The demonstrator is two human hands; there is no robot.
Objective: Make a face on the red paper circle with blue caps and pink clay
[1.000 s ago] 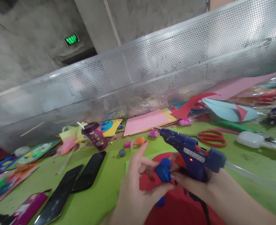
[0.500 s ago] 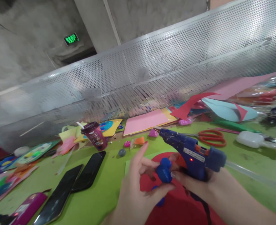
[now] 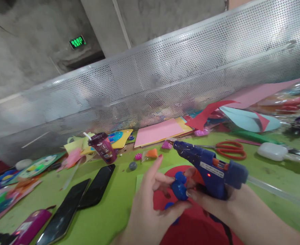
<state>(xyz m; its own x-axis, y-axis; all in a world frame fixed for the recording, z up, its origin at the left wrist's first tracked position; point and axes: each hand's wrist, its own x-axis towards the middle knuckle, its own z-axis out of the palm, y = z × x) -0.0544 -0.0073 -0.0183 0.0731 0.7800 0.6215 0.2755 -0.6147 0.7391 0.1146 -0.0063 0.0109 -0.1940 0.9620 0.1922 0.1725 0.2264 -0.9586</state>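
A shiny blue clay piece [image 3: 179, 190], a larger lump with a smaller round one joined above it, is held between both hands. My left hand [image 3: 152, 200] grips its left side, with the index finger raised clear. My right hand [image 3: 216, 204] is wrapped round the handle of a dark blue hot glue gun [image 3: 208, 163], whose red light is lit and whose nozzle points up and left. The thumb of that hand also touches the clay piece. Beneath lies a red paper disc [image 3: 188, 224], where another blue lump [image 3: 169, 205] is partly hidden by my left hand.
Orange-handled scissors [image 3: 231, 149] and a white case [image 3: 272, 151] lie to the right. Two black phones [image 3: 97, 187], a purple cup with a straw [image 3: 104, 148] and a magenta device [image 3: 31, 228] are on the left. A perforated metal screen [image 3: 129, 92] borders the green table's far side.
The glue gun and right hand have shifted very slightly right and down. The blue clay piece has tilted a little, still between my fingers.
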